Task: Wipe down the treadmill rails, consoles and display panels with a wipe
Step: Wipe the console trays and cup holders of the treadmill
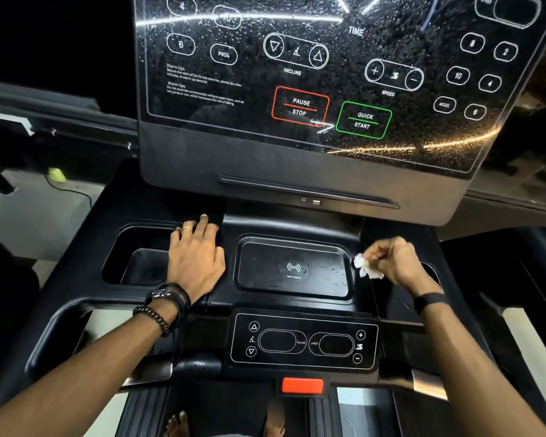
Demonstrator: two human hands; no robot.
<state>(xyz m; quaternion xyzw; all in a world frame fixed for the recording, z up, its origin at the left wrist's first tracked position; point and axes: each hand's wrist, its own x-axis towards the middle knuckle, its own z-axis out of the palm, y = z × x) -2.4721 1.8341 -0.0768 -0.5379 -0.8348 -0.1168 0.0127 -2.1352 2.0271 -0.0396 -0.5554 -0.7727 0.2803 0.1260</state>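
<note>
A black treadmill console (284, 225) fills the view, under a tilted glossy display panel (312, 67) speckled with droplets. My right hand (391, 263) pinches a crumpled white wipe (364, 266) at the right rim of the charging pad tray (293, 269). My left hand (196, 253) rests flat, fingers straight, on the console between the left cup holder (139, 260) and that tray. Damp streaks show on the tray's right side.
A lower control panel (303, 342) with incline and speed buttons sits near me, with a red safety key (302, 385) below it. Black handrails (54, 329) run left and right. My bare feet (178, 424) stand on the belt. A yellow-green object (56, 175) lies on the floor at left.
</note>
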